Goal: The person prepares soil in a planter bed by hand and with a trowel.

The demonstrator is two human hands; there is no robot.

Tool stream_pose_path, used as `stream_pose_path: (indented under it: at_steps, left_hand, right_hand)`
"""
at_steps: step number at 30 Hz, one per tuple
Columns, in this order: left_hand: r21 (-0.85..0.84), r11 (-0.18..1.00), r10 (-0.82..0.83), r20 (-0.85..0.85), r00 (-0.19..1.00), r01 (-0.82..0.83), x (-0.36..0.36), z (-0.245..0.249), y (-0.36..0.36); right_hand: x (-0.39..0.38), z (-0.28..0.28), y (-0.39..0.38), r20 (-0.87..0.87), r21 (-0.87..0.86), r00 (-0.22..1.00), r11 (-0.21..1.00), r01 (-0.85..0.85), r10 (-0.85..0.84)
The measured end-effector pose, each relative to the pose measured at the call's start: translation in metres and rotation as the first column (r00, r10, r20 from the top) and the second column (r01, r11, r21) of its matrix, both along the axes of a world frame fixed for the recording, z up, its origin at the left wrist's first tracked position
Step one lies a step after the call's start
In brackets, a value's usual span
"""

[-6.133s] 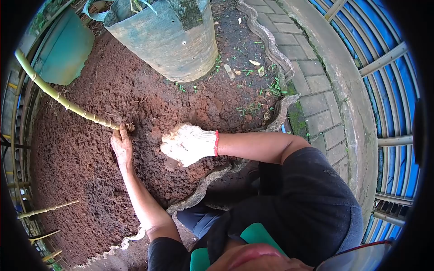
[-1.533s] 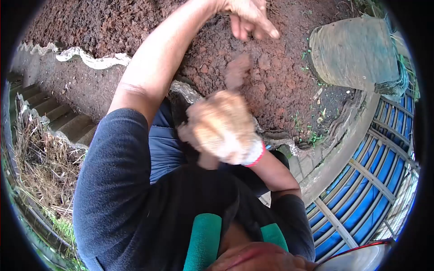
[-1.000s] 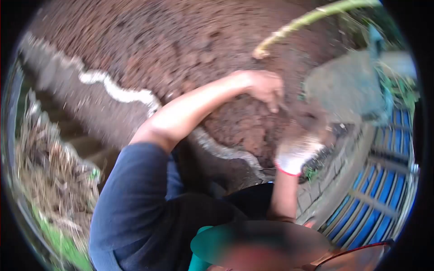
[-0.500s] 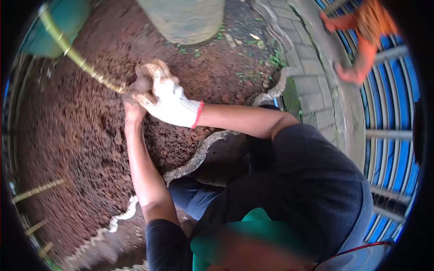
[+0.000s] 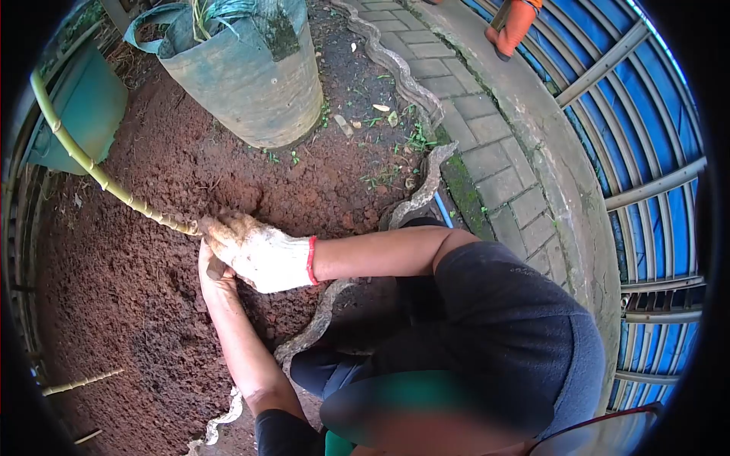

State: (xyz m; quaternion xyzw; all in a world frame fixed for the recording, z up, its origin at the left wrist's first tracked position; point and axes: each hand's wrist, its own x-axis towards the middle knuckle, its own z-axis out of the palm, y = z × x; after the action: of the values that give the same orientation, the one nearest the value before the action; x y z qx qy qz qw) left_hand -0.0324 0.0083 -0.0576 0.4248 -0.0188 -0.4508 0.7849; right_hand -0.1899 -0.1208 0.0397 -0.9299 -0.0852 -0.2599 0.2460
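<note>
A ringed yellow-green plant stem (image 5: 114, 182) curves in from the upper left down to my hands, over dark reddish soil (image 5: 137, 304). At its lower end is my right hand (image 5: 251, 247), in a white knit glove with a red cuff, the fingers brown with dirt and bent round the stem's base. My bare left hand (image 5: 209, 262) lies just below, against the glove; its fingers are mostly hidden under the glove and the stem's end. A brown, blunt shape, perhaps the glove's soiled thumb, rests across the left wrist.
A large planter bag (image 5: 247, 91) stands on the soil above my hands, with a teal bag (image 5: 84, 114) further left. A wavy edging (image 5: 315, 323) borders the bed. Right of it run a brick path (image 5: 487, 152) and blue slatted panels (image 5: 661, 114). Another person's orange-covered foot (image 5: 511, 34) shows at top right.
My gloved hand has lowered and flattened over the stem's base, beside the left hand. The view has shifted, showing more of the planter bag. The other person's feet have moved toward the top edge.
</note>
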Motion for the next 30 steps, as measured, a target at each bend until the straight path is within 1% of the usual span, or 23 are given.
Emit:
stream_pose_path:
  at_steps: [2, 3, 4, 5, 7, 8, 9, 10, 11, 12, 13, 14, 15, 16, 18, 19, 20, 22, 23, 24, 27, 28, 30]
  left_hand:
    - [0.058, 0.998, -0.029, -0.074, 0.997, 0.033, 0.012, -0.007, 0.002]
    - [0.105, 0.986, 0.141, -0.092, 0.986, -0.131, -0.017, 0.031, -0.021]
    - [0.190, 0.981, 0.039, -0.009, 0.999, -0.036, -0.007, 0.026, -0.021]
    - [0.199, 0.979, -0.017, -0.090, 0.996, 0.034, 0.006, 0.019, -0.021]
    - [0.142, 0.985, -0.072, -0.169, 0.983, 0.096, 0.001, 0.030, -0.029]
    - [0.167, 0.980, -0.081, -0.162, 0.984, 0.108, 0.003, 0.028, -0.028]
    - [0.215, 0.976, -0.033, -0.025, 0.999, 0.038, -0.012, 0.047, -0.030]
    - [0.274, 0.961, -0.012, 0.106, 0.994, -0.018, -0.029, 0.069, -0.032]
    - [0.321, 0.947, -0.040, 0.124, 0.991, -0.002, -0.027, 0.070, -0.033]
    - [0.373, 0.927, -0.074, 0.130, 0.989, 0.020, -0.019, 0.062, -0.034]
    - [0.269, 0.956, -0.139, 0.068, 0.988, 0.116, 0.000, 0.044, -0.029]
    - [0.154, 0.969, -0.194, 0.006, 0.981, 0.191, 0.006, 0.038, -0.029]
    - [0.132, 0.965, -0.208, -0.147, 0.967, 0.228, 0.015, 0.033, -0.026]
    - [0.099, 0.964, -0.210, -0.283, 0.936, 0.246, 0.018, 0.043, -0.031]
    - [-0.135, 0.906, -0.422, -0.349, 0.837, 0.401, 0.032, 0.034, -0.024]
    - [-0.153, 0.888, -0.461, -0.293, 0.838, 0.434, 0.035, 0.034, -0.023]
    - [-0.097, 0.900, -0.433, -0.301, 0.850, 0.424, 0.035, 0.035, -0.024]
    - [0.005, 0.915, -0.381, -0.309, 0.871, 0.402, 0.029, 0.037, -0.021]
    - [0.141, 0.899, -0.396, -0.136, 0.908, 0.414, 0.024, 0.037, -0.020]
    - [0.292, 0.871, -0.423, 0.031, 0.906, 0.396, 0.020, 0.036, -0.019]
    - [0.314, 0.897, -0.330, 0.002, 0.944, 0.312, 0.014, 0.031, -0.020]
    - [0.401, 0.875, -0.309, 0.030, 0.951, 0.271, 0.024, 0.025, -0.008]
    - [0.494, 0.858, -0.251, 0.160, 0.955, 0.143, -0.003, 0.040, -0.021]
  right_hand:
    - [-0.003, 0.021, -0.012, -0.236, 0.235, 0.959, 0.967, -0.101, 0.157]
    - [0.002, 0.007, -0.016, -0.072, 0.356, 0.989, 0.930, -0.093, 0.126]
    - [0.012, -0.002, -0.026, -0.073, 0.375, 0.996, 0.927, -0.021, 0.052]
    - [0.026, -0.030, -0.037, 0.054, 0.274, 0.995, 0.959, 0.071, -0.089]
    - [0.018, -0.017, -0.066, 0.324, -0.067, 0.905, 0.948, 0.312, -0.275]
    - [-0.005, 0.022, -0.090, 0.399, -0.135, 0.872, 0.922, 0.363, -0.284]
    - [-0.027, 0.062, -0.113, 0.476, -0.192, 0.830, 0.886, 0.421, -0.291]
    - [-0.051, 0.079, -0.135, 0.486, -0.072, 0.814, 0.913, 0.402, -0.319]
    - [-0.083, 0.089, -0.164, 0.541, -0.193, 0.799, 0.886, 0.423, -0.263]
    - [-0.123, 0.082, -0.187, 0.322, -0.179, 0.846, 0.850, 0.496, -0.425]
    - [-0.164, 0.076, -0.199, 0.053, -0.060, 0.803, 0.801, 0.596, -0.594]
    - [-0.206, 0.066, -0.223, -0.010, -0.198, 0.730, 0.717, 0.668, -0.683]
    - [-0.248, 0.056, -0.246, -0.059, -0.348, 0.648, 0.624, 0.700, -0.760]
    - [-0.285, 0.046, -0.255, -0.529, -0.403, 0.297, 0.544, 0.736, -0.795]
    - [-0.384, -0.051, -0.268, -0.500, -0.562, 0.145, 0.447, 0.696, -0.854]
    - [-0.424, -0.086, -0.253, -0.599, -0.531, 0.086, 0.475, 0.701, -0.796]
    - [-0.450, -0.120, -0.241, -0.679, -0.500, 0.034, 0.497, 0.709, -0.733]
    - [-0.479, -0.167, -0.196, -0.799, -0.355, 0.072, 0.565, 0.745, -0.597]
    - [-0.484, -0.188, -0.180, -0.828, -0.316, 0.073, 0.570, 0.758, -0.556]
    - [-0.482, -0.201, -0.167, -0.854, -0.276, 0.077, 0.572, 0.773, -0.515]
    - [-0.465, -0.217, -0.142, -0.880, -0.280, 0.027, 0.563, 0.778, -0.474]
    - [-0.460, -0.221, -0.139, -0.901, -0.252, 0.055, 0.622, 0.742, -0.431]
    - [-0.448, -0.227, -0.129, -0.896, -0.181, 0.132, 0.620, 0.763, -0.424]
